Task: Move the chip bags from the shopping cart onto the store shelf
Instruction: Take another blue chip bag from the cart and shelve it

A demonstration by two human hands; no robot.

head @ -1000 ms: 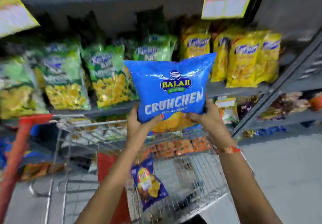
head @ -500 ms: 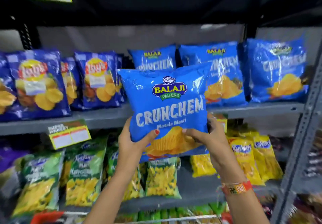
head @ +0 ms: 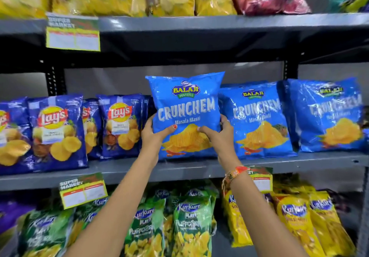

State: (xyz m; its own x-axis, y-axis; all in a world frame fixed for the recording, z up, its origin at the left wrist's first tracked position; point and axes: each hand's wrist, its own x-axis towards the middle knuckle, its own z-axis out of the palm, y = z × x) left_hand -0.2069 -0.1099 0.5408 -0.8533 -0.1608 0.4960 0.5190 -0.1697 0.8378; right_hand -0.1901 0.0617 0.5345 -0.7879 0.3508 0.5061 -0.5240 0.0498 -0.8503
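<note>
I hold a bright blue Balaji Crunchem chip bag [head: 185, 105] upright with both hands. My left hand [head: 154, 135] grips its lower left edge and my right hand [head: 219, 135] grips its lower right edge. The bag's bottom sits at the level of the grey middle shelf [head: 129, 169], in the gap between the dark blue Lay's bags [head: 119, 125] on the left and two matching Crunchem bags [head: 259, 121] on the right. The shopping cart is out of view.
Yellow and red bags fill the top shelf [head: 199, 22]. Green Kurkure Puffcorn bags [head: 189, 222] and yellow Kurkure bags [head: 295, 222] stand on the lower shelf. Price tags [head: 72, 34] hang from the shelf edges. A grey upright post [head: 362, 206] is at far right.
Both hands have raised the Crunchem bag from above the cart up to the middle shelf and pushed it in among the blue bags. My view has tilted up; the cart has dropped out of sight.
</note>
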